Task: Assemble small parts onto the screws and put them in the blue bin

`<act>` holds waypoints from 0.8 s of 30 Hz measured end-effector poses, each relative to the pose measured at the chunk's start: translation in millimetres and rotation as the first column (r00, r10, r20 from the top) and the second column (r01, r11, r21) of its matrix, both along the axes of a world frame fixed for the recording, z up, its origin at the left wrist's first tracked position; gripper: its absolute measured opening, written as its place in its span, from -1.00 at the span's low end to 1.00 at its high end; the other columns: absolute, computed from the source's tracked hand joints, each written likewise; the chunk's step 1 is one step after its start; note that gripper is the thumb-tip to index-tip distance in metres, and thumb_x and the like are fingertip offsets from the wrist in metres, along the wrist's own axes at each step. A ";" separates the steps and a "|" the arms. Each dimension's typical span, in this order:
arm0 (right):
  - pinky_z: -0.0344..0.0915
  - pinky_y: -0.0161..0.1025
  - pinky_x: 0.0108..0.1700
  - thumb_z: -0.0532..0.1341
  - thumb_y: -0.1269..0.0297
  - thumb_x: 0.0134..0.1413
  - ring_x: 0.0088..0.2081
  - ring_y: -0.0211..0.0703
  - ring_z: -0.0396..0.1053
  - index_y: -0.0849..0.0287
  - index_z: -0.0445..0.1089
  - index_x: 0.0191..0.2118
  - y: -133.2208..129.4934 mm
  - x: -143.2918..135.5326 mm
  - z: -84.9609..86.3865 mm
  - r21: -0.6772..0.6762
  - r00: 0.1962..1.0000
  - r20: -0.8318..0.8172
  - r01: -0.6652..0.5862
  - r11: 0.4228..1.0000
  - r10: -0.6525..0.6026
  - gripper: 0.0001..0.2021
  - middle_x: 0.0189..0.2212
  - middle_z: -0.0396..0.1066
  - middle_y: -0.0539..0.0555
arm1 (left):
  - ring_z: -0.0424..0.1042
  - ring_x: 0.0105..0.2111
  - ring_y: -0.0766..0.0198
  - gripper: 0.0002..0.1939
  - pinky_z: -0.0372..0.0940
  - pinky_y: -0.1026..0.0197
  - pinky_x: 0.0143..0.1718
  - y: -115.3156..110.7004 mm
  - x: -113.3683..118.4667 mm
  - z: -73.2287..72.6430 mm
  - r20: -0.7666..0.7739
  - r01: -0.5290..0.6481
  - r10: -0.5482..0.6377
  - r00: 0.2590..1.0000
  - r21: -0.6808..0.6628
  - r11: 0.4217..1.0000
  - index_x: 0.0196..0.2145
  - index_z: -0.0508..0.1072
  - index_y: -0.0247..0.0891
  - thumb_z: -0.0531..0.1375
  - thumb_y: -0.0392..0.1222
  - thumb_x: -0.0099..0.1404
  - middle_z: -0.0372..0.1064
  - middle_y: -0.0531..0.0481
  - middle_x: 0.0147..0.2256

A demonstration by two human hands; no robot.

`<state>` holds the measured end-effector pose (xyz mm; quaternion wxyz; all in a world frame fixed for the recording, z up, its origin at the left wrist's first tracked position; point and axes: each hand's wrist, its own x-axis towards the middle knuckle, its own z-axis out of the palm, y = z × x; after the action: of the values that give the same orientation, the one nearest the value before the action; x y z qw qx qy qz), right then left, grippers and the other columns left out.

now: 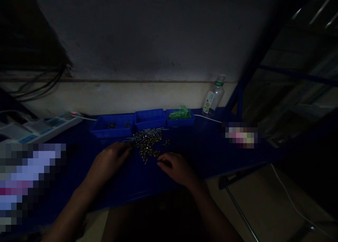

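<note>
A loose pile of small metal pieces (148,141), brass-coloured with thin silvery pins, lies on the blue table (126,185). At the pile's left edge is my left hand (112,159), thumb and fingers curled toward each other. Shadow hides whatever is between them. My right hand (175,166) rests at the pile's lower right, its thumb and forefinger tips together in a pinch. Anything in that pinch is too small and dark to make out. A few of the pieces lie apart, just right of the pile.
Behind the pile stand a blue bin (113,131) with a few small parts, a middle blue bin (150,124), and a third bin (182,122) holding green plastic packaging. A clear bottle (213,99) stands by the wall. Power strips (50,129) lie at left.
</note>
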<state>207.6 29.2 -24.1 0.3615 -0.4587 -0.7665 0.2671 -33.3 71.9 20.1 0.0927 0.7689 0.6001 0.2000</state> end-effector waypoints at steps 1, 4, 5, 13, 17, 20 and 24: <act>0.22 -0.35 -0.23 0.15 0.28 0.11 -0.28 -0.28 0.35 0.14 0.37 -0.25 0.3 0.2 0.4 0.009 1.000 0.008 -0.005 1.000 0.005 -0.88 -0.32 0.40 0.01 | 0.41 -0.27 0.13 -0.66 0.24 0.20 -0.23 -7.0 4.3 -5.3 -0.029 0.037 -0.037 0.999 -0.008 0.999 -0.18 0.44 -0.20 0.02 0.02 0.24 0.43 -0.04 -0.21; 0.19 -0.36 -0.27 0.17 0.29 0.09 -0.31 -0.30 0.32 0.14 0.36 -0.26 1.5 0.9 1.9 0.034 0.999 0.037 0.002 0.999 -0.003 -0.91 -0.35 0.34 -0.01 | 0.41 -0.23 0.13 -0.64 0.25 0.19 -0.21 -17.8 15.3 -16.5 -0.083 0.088 -0.089 0.993 -0.011 0.996 -0.12 0.40 -0.20 -0.02 0.02 0.27 0.39 -0.07 -0.16; 0.18 -0.36 -0.27 0.17 0.30 0.08 -0.31 -0.30 0.31 0.14 0.35 -0.28 1.9 1.0 2.3 0.041 0.999 0.046 0.008 0.999 -0.010 -0.92 -0.36 0.33 -0.01 | 0.41 -0.22 0.13 -0.63 0.26 0.18 -0.21 -18.8 18.3 -18.9 -0.085 0.089 -0.090 0.992 -0.012 0.996 -0.10 0.39 -0.21 -0.02 0.02 0.27 0.39 -0.08 -0.15; 0.00 -0.39 -0.50 0.25 0.34 -0.05 -0.55 -0.33 0.18 0.10 0.19 -0.26 3.8 -1.7 -0.2 -0.063 0.991 0.111 0.080 0.995 -0.072 -0.76 -0.58 0.16 -0.15 | 0.38 -0.20 0.11 -0.70 0.25 0.16 -0.20 -21.5 32.9 -28.1 -0.126 0.125 -0.126 0.984 -0.013 0.992 -0.15 0.40 -0.21 -0.02 -0.07 0.28 0.39 -0.10 -0.20; -0.03 -0.41 -0.52 0.23 0.39 -0.04 -0.57 -0.36 0.16 0.10 0.17 -0.24 3.7 -1.6 -0.2 -0.085 0.993 0.103 0.070 0.994 -0.061 -0.75 -0.60 0.12 -0.17 | 0.38 -0.24 0.13 -0.74 0.25 0.15 -0.23 -22.2 33.6 -28.5 -0.074 0.135 -0.137 0.988 -0.021 0.991 -0.23 0.42 -0.21 0.00 -0.10 0.27 0.40 -0.08 -0.25; 0.04 -0.42 -0.46 0.24 0.37 -0.04 -0.50 -0.36 0.21 0.10 0.20 -0.21 1.9 -0.4 2.3 -0.049 0.996 0.092 0.023 0.999 -0.018 -0.74 -0.53 0.18 -0.14 | 0.38 -0.23 0.14 -0.75 0.25 0.15 -0.21 -26.0 34.7 -29.4 -0.002 0.119 -0.119 0.993 -0.011 0.993 -0.25 0.41 -0.22 0.00 -0.09 0.27 0.40 -0.07 -0.25; 0.13 -0.40 -0.38 0.20 0.27 0.05 -0.44 -0.34 0.27 0.11 0.28 -0.20 -0.4 0.1 5.3 -0.022 0.994 0.102 -0.034 0.999 0.036 -0.83 -0.49 0.27 -0.10 | 0.39 -0.21 0.15 -0.74 0.25 0.16 -0.16 -40.0 41.4 -32.7 0.137 0.101 -0.103 0.985 0.020 0.995 -0.22 0.40 -0.21 0.02 -0.05 0.26 0.42 -0.06 -0.22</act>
<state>207.7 28.7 -18.8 0.3124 -0.4620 -0.7891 0.2574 8.1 31.9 -12.6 0.1393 0.7836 0.5507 0.2517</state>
